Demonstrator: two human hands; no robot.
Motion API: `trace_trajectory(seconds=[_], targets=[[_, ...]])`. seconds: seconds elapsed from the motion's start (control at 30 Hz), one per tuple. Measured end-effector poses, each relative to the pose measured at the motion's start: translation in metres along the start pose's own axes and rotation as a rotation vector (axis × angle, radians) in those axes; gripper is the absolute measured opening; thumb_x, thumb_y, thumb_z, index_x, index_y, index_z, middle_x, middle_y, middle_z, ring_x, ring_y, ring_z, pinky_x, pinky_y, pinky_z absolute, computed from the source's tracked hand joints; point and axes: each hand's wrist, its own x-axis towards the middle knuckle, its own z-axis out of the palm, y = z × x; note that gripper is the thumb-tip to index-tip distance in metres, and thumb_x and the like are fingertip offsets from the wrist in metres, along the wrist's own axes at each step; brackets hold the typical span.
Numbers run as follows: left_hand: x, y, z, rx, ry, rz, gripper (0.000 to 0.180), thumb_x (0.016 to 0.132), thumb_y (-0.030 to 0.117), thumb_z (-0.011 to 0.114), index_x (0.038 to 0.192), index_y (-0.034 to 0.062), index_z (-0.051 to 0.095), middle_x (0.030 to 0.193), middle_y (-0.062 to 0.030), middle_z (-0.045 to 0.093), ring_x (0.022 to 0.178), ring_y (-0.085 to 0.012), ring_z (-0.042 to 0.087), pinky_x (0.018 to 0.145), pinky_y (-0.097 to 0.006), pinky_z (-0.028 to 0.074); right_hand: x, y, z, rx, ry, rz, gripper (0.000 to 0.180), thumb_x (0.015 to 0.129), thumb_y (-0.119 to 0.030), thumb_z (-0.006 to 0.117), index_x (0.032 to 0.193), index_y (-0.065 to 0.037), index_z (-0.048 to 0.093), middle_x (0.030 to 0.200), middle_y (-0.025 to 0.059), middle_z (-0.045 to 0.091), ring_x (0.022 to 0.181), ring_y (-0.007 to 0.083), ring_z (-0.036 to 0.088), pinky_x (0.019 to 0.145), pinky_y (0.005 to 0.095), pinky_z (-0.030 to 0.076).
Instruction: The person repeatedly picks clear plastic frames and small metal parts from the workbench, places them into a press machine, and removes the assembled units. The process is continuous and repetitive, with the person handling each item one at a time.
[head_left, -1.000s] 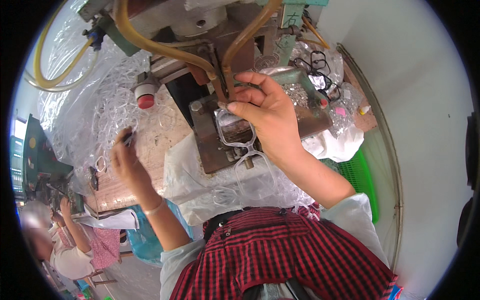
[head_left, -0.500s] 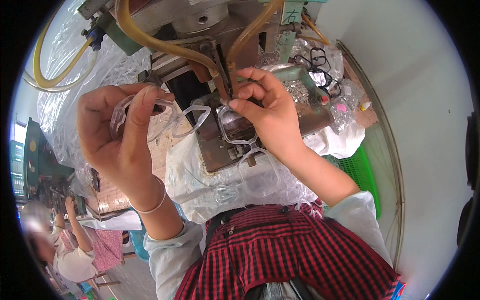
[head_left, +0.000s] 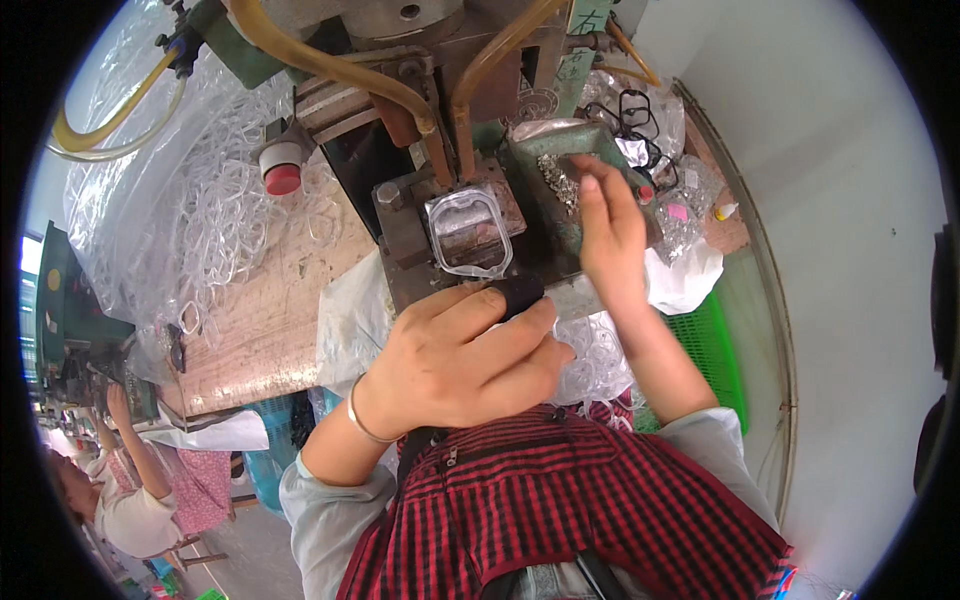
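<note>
A clear plastic spectacle frame [head_left: 468, 232] lies on the metal fixture [head_left: 400, 225] of a press machine in front of me. My left hand [head_left: 455, 360] is curled just below it. Its forefinger wears a black cot [head_left: 520, 292] and rests at the frame's near edge, so the hand hides the rest of the frame. My right hand [head_left: 610, 235] reaches to the right into a grey metal tray [head_left: 535, 140] of small metal parts [head_left: 558, 178]. Its fingertips touch the parts; whether they pinch one is hidden.
Yellow hoses [head_left: 330, 60] run down to the press head, and a red push button [head_left: 282, 172] sits to its left. A plastic sheet with several clear frames [head_left: 215, 215] covers the wooden bench [head_left: 265, 320]. Black frames [head_left: 632, 108] lie at the back right, a green basket [head_left: 715, 350] to my right. Another person [head_left: 115, 490] works at lower left.
My left hand brought a clear frame in from the left and set it on the fixture. My right hand left the fixture and moved right into the parts tray.
</note>
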Motion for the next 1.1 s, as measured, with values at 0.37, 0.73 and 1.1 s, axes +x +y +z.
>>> trace_trajectory(seconds=[0.37,0.73,1.1], targets=[[-0.004,0.008,0.011,0.059,0.002,-0.114,0.025,0.071,0.019,0.084,0.081,0.0119,0.063,0.099,-0.0043,0.069,0.063,-0.0155,0.056,0.053,-0.028,0.049,0.019,0.048,-0.064,-0.367,-0.061,0.151,0.016,0.096,-0.011,0.062,0.106,-0.001,0.069,0.097,0.0117,0.072,0.091,0.0168,0.068,0.083,0.0286,0.051],[0.003,0.024,-0.021,-0.812,0.117,-0.179,0.03,0.086,0.021,0.074,0.111,0.0048,0.07,0.126,-0.0188,0.064,0.097,-0.0306,0.065,0.079,-0.04,0.049,0.01,0.109,-0.057,-0.887,-0.298,-0.115,0.025,0.087,-0.022,0.068,0.104,-0.004,0.074,0.107,0.0191,0.071,0.104,0.0344,0.066,0.095,0.0447,0.05],[0.036,0.037,-0.012,-0.875,0.23,-0.289,0.03,0.096,0.024,0.062,0.109,-0.0028,0.066,0.105,-0.0192,0.069,0.089,-0.0276,0.069,0.078,-0.038,0.056,0.008,0.103,-0.049,-0.271,-0.209,0.165,0.027,0.102,-0.022,0.062,0.116,-0.001,0.07,0.112,0.0077,0.07,0.103,0.0162,0.062,0.095,0.0294,0.047]])
